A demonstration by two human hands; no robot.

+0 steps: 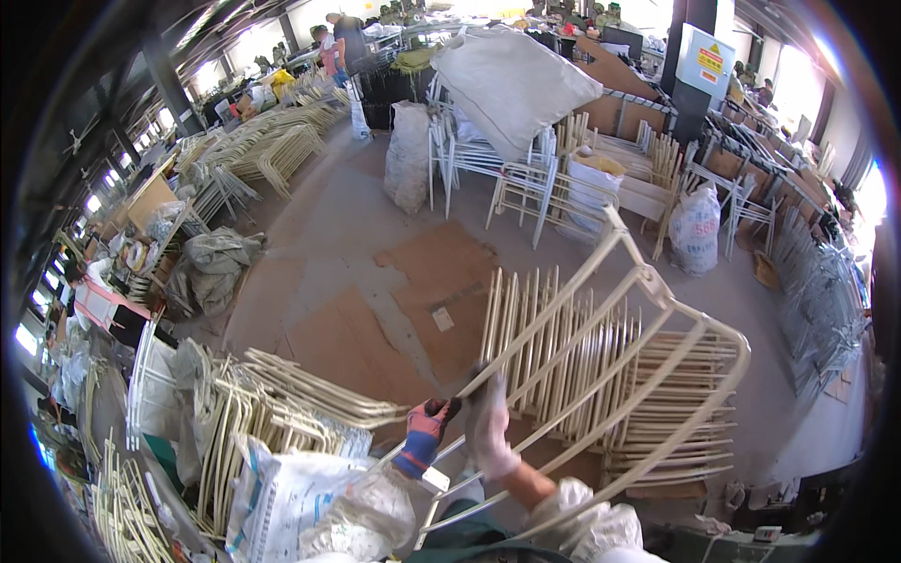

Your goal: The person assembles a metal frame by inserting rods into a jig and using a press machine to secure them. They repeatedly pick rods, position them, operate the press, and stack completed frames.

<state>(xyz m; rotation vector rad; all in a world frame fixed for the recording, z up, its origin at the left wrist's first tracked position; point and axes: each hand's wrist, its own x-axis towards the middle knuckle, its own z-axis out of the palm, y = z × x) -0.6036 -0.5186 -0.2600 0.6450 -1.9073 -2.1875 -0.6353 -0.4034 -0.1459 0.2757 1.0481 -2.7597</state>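
1. Your L hand (427,433) has a blue and red glove on. It is closed around a thin bar of the cream metal frame (648,338), low down near your chest.
2. Your R hand (490,424) has a white glove on. It grips the next bar of the same frame, just beside the L hand. Fingers are curled tight on the bar.
3. The frame is up in the air in front of you, tilted. It runs from your hands up & to the right. Its round corner is far out on the right side, and its top end pokes up toward the middle of the room.
4. Under the frame, on the floor, sits a pile of frames (601,375) of the same kind, lying flat, one on top of another.
5. On your left there's another heap of bent cream frames (282,403), leaning over.
6. Just below that heap, near your L arm, is a white sack (282,497) w/ stuff in it.
7. The brown floor (375,300) in the middle has flat cardboard bits on it.
8. Further back stand white chairs (479,159) w/ a big white bag (511,80) lying on top.
9. Far back, other people (338,42) are at work. Too small to tell more.
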